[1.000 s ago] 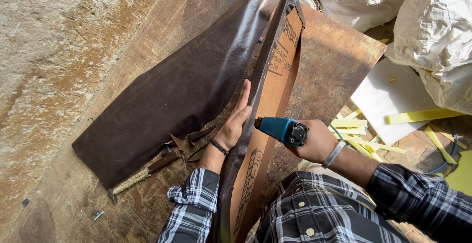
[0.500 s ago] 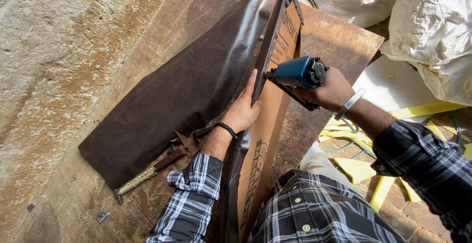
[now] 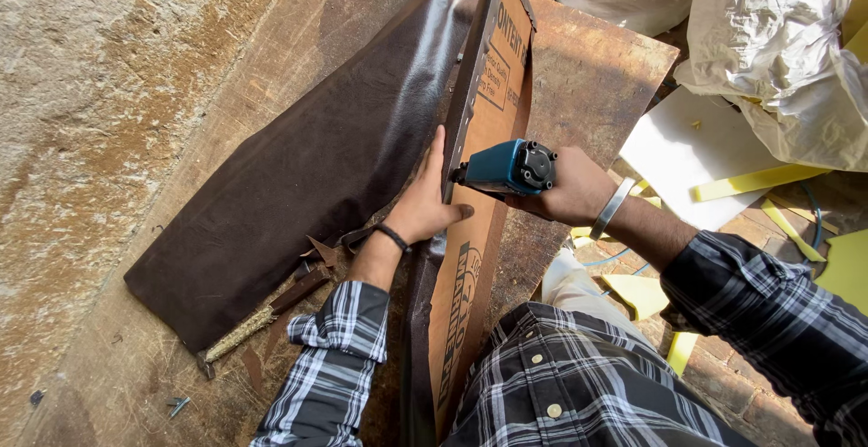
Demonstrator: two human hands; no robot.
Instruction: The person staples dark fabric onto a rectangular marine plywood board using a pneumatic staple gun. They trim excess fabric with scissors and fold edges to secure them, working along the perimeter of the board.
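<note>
dark sheet pinned to a panel edge, stapler pressed in

the dark brown sheet (image 3: 298, 185) looks like leather or vinyl, glossy on its upper part, matte lower down. it drapes from the top edge of an upright panel and spreads left over the wooden worktop (image 3: 262, 67). judged by its folds and sag it is soft and limp, fairly light, and likely to slide unless held taut; the best hold seems to be flat pressure right at the edge, not a pinch in the loose middle.

the left hand (image 3: 425, 207) does just that: fingers spread and laid flat on the sheet beside the panel's rim, thumb hooked over onto the cardboard face. the right hand (image 3: 565, 189) is wrapped closed round a blue stapler (image 3: 506, 167), its nose touching the panel's thin edge just above the left thumb. the tool looks rigid and compact, with some weight.

the cardboard panel (image 3: 484, 230) stands on edge, stiff, between the person's knees and the sheet. a small hammer-like tool (image 3: 262, 316) lies at the sheet's lower corner, scraps near it. yellow foam offcuts (image 3: 759, 180) and pale crumpled bags (image 3: 778, 49) lie to the right.
</note>
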